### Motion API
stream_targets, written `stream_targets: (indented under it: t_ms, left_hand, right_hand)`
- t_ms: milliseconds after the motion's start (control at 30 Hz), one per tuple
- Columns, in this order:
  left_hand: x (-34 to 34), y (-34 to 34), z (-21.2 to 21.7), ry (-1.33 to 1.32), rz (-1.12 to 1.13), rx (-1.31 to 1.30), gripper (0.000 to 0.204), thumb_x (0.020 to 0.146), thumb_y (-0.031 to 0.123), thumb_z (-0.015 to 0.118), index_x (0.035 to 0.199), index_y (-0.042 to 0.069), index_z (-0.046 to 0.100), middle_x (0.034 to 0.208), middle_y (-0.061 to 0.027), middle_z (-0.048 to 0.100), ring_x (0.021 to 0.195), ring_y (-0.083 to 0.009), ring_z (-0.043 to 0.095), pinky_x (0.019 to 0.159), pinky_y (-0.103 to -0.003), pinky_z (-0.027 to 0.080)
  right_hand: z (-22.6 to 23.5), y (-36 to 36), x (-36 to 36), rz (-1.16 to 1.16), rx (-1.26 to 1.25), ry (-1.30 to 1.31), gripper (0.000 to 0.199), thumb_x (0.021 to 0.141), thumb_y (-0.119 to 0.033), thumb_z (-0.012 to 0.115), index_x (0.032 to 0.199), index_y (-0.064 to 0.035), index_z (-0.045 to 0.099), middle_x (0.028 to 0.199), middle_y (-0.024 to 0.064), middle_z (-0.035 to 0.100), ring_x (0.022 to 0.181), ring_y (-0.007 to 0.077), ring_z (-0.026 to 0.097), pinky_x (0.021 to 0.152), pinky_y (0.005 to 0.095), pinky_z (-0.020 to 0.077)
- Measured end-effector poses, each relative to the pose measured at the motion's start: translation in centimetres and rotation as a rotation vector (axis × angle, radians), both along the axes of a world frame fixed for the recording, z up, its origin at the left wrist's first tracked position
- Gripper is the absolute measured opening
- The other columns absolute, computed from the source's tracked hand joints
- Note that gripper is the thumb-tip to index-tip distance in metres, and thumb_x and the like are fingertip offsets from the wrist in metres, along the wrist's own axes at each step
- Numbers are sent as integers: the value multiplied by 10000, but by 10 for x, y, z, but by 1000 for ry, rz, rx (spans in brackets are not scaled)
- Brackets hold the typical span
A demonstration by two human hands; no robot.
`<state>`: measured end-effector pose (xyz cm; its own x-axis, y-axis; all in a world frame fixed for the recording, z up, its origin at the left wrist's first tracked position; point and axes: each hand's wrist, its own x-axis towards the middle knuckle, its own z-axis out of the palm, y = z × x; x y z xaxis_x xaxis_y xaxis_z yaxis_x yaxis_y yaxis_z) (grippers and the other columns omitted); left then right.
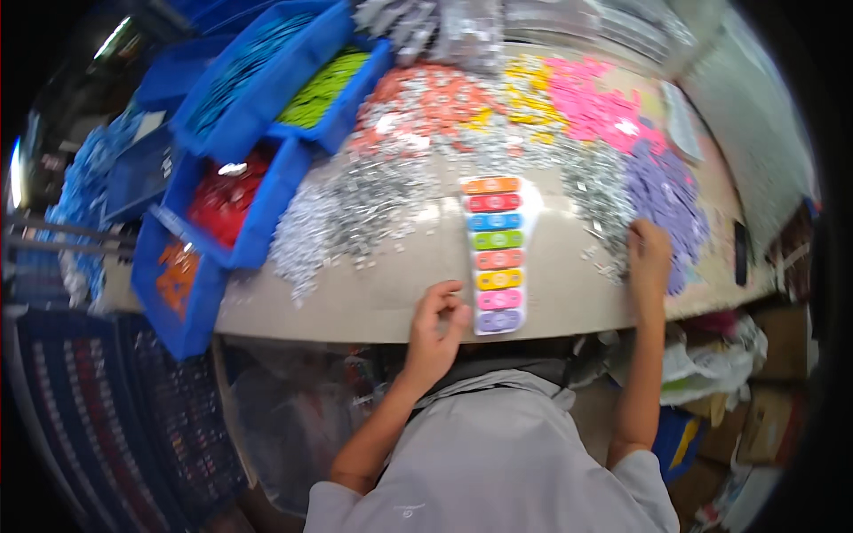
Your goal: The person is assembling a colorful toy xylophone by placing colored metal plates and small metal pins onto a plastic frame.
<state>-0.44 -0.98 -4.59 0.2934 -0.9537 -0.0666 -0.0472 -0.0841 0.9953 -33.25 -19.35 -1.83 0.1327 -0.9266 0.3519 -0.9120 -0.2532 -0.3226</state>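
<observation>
A white strip [498,253] lies on the table in front of me, holding a column of several small coloured tiles: orange, red, blue, green, orange, yellow, pink, purple. My left hand [437,327] rests at the table's near edge just left of the strip's lower end, fingers curled, nothing visibly in it. My right hand [649,258] reaches out to the right and presses into the edge of a heap of purple pieces [666,200]; whether it grips one is hidden.
Heaps of small silver-wrapped pieces [355,209] and orange [418,93], yellow [526,93] and pink pieces [591,107] cover the tan table [373,298]. Blue bins [258,80] with green, red and orange pieces stand at the left. Boxes and bags lie lower right.
</observation>
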Motion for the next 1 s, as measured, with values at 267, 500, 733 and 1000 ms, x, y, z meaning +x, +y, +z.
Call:
stream_targets:
  t_ms: [267,500,733,1000]
  left_hand:
    - [116,-6,38,-810,361,-183,74,942,77,707,987,26,737,940,-132,694,940,-298,651,870,-408,487]
    - [178,-11,26,-1229,333,-80,78,902,100,733,965,56,746,950,-69,658,973,-286,606,905,-417,435]
    - [185,-16,20,-1293,289,-42,110,888,111,739,992,73,743,977,-60,641,1012,-277,591,944,-419,412]
    - [187,-15,17,-1302,169,-63,124,876,112,753,997,84,743,1000,-65,629,1037,-276,590,970,-434,401]
  right_hand:
    - [0,5,1,57,-13,55,72,934,-12,656,984,24,617,923,177,651,929,369,610,840,438,474]
    - [3,22,33,-64,-155,-298,82,985,-53,657,1028,16,648,960,89,657,886,219,586,813,344,469]
    - [-1,66,105,206,45,-540,72,928,-18,681,994,5,663,1009,98,683,924,225,638,824,335,483]
    - [3,54,138,233,63,-639,102,898,-19,704,996,-9,679,976,57,700,910,161,631,821,306,468]
